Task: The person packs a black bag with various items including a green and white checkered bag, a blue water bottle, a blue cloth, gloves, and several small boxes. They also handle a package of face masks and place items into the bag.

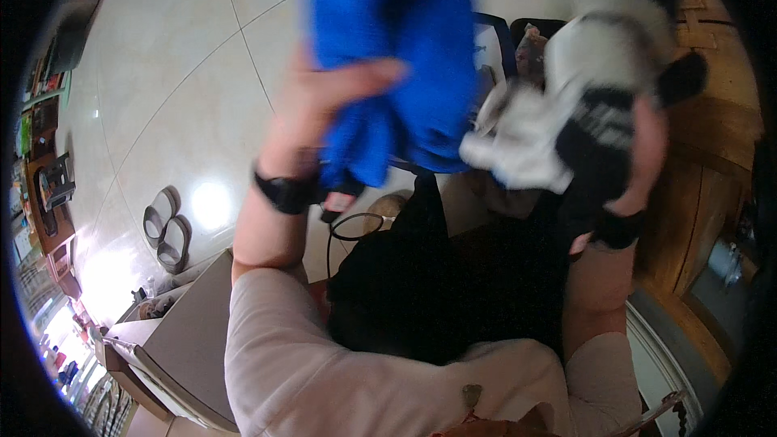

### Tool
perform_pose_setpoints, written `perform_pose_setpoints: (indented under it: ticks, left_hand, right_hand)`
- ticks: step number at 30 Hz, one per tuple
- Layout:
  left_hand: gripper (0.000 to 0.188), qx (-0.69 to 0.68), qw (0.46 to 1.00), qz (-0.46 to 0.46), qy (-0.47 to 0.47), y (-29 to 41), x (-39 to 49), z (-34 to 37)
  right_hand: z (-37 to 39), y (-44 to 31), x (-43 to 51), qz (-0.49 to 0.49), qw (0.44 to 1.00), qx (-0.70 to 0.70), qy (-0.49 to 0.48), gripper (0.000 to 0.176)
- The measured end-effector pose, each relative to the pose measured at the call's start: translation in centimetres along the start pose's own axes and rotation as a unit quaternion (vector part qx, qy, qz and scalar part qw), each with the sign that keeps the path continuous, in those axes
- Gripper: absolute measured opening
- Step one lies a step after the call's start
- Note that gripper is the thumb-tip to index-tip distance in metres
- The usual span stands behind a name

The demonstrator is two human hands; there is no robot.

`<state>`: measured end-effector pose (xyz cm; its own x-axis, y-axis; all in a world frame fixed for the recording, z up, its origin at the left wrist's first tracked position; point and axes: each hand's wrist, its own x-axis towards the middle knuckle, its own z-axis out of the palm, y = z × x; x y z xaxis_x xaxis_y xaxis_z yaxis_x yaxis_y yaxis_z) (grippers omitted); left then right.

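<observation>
My left hand [346, 88] grips a folded blue cloth [431, 60], its thumb lying across the front; the cloth is blurred by motion. In my right hand [646, 155] is a bundle of black and white fabric [595, 121], also blurred, hanging beside the blue cloth. Its fingers are partly hidden by the fabric. A larger white and black piece [607, 42] shows above the bundle; whether it is part of it I cannot tell. Both wrists wear black bands. Black fabric [437, 291] covers my lap.
A dark-rimmed container [504, 42] stands behind the cloths, near a plastic bag [531, 51]. Wooden furniture [674, 212] is at the right. Slippers [167, 230] lie on the tiled floor [182, 60]. A grey-topped cabinet [194, 340] is at lower left, and a black cable [329, 249] hangs near my lap.
</observation>
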<state>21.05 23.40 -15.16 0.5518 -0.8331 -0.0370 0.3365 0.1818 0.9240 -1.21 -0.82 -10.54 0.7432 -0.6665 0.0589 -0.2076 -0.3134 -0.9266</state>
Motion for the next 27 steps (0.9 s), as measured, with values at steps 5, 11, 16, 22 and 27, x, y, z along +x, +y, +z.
perform_pose_setpoints:
  ticks: [5, 11, 16, 22, 27]
  left_hand:
    - [0.059, -0.254, 0.952, 0.170, 0.006, 1.6, -2.7, -4.8]
    - [0.076, -0.187, 0.972, 0.115, 0.080, -3.4, -1.8, -2.5]
    - [0.072, -0.134, 0.974, 0.087, 0.160, -4.1, -4.7, -4.9]
    - [0.068, -0.188, 0.959, 0.139, 0.163, -3.8, -7.0, -7.6]
    - [0.045, -0.209, 0.945, 0.148, 0.202, -4.4, -6.6, -6.2]
  right_hand:
    - [1.7, -2.7, 4.5, -0.070, 0.991, -0.113, -0.034, 0.042]
    - [13.9, -5.6, 6.0, -0.204, 0.928, -0.029, -0.309, 0.041]
    - [11.2, -0.3, 10.1, -0.093, 0.872, -0.012, -0.480, 0.041]
    - [12.8, 9.7, 7.6, -0.193, 0.692, -0.525, -0.457, 0.058]
    - [13.3, 10.9, 8.8, -0.079, 0.600, -0.546, -0.579, 0.034]
